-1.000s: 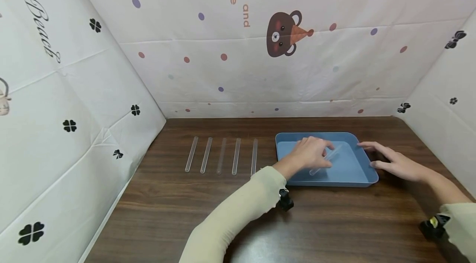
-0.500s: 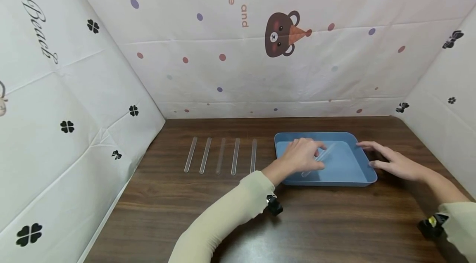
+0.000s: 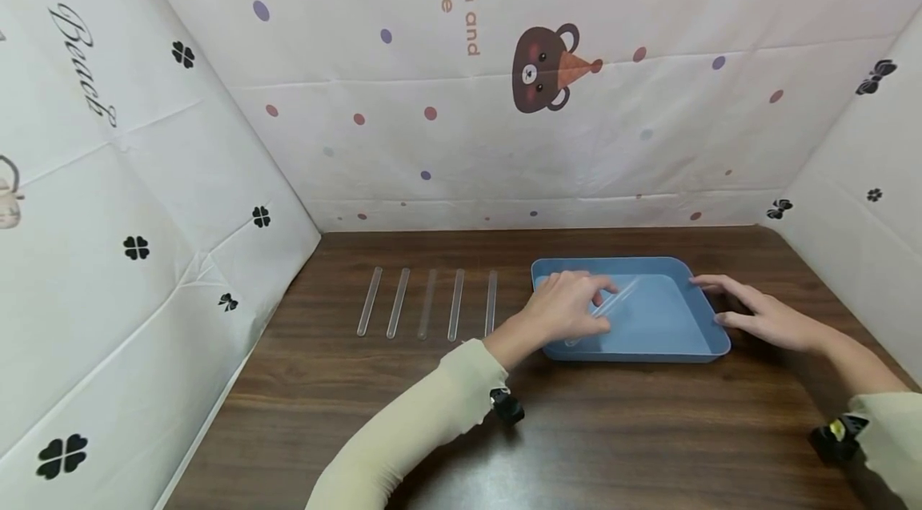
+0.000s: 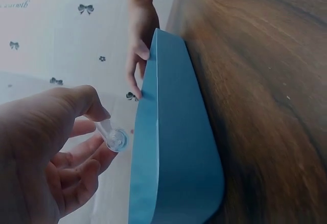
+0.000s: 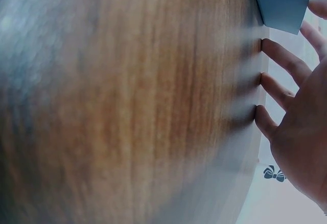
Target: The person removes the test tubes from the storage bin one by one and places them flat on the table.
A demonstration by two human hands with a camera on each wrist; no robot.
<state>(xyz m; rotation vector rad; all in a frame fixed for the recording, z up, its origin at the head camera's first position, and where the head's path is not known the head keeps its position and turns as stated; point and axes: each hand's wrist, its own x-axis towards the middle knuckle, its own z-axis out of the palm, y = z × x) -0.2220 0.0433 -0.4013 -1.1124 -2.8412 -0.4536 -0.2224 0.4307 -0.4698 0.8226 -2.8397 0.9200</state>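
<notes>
In the head view my left hand (image 3: 565, 306) pinches a clear test tube (image 3: 619, 296) between thumb and fingers, slanted over the left part of a blue tray (image 3: 670, 326). The left wrist view shows the rounded end of that test tube (image 4: 117, 140) beyond my thumb, beside the tray wall (image 4: 179, 132). At the tray's right side rests my right hand (image 3: 771, 318), thumb and index finger at the rim and fingers spread. From the right wrist view, its other fingertips (image 5: 259, 110) come down at the wooden table beside the tray corner (image 5: 283, 4).
Several clear tubes stand in a row left of the tray, lying parallel, from the leftmost tube (image 3: 370, 302) to the rightmost tube (image 3: 491, 303). They lie on a dark wooden table (image 3: 612, 430). Patterned white sheets (image 3: 461, 142) enclose the back and sides.
My left hand has moved left across the tray, carrying the test tube toward the tray's left side. My right hand has stayed at the right rim.
</notes>
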